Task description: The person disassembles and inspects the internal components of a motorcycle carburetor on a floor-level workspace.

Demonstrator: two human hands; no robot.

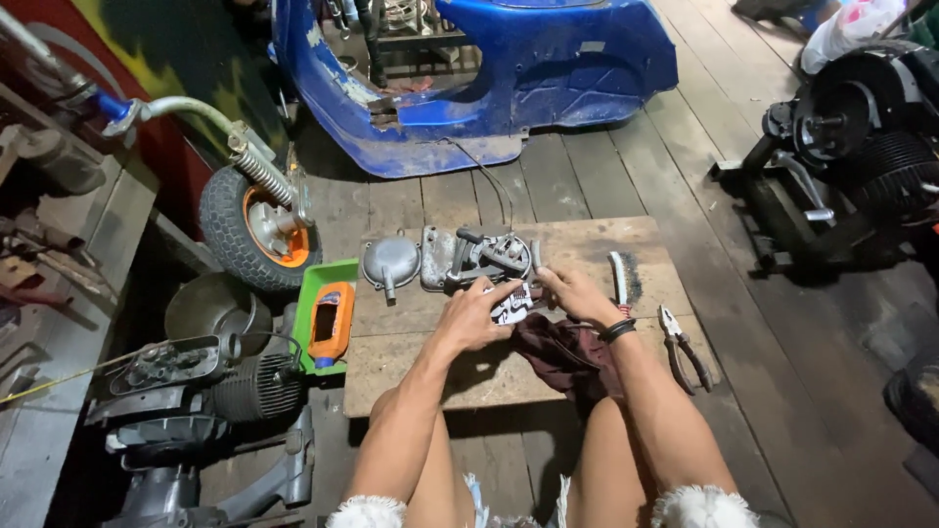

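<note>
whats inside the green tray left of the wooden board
An orange bottle with a blue cap lies in the green tray, filling most of it. Whatever sits beneath the bottle is hidden.

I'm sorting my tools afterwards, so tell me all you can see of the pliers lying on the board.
The pliers lie flat on the wooden board, near its right edge, to the right of the right hand. The metal jaws point away from the person and look shut; the two dark handles run toward the person, slightly spread. The metal looks worn and dull. Neither hand touches them; only the board does. A white-handled brush lies just beyond them.
</note>
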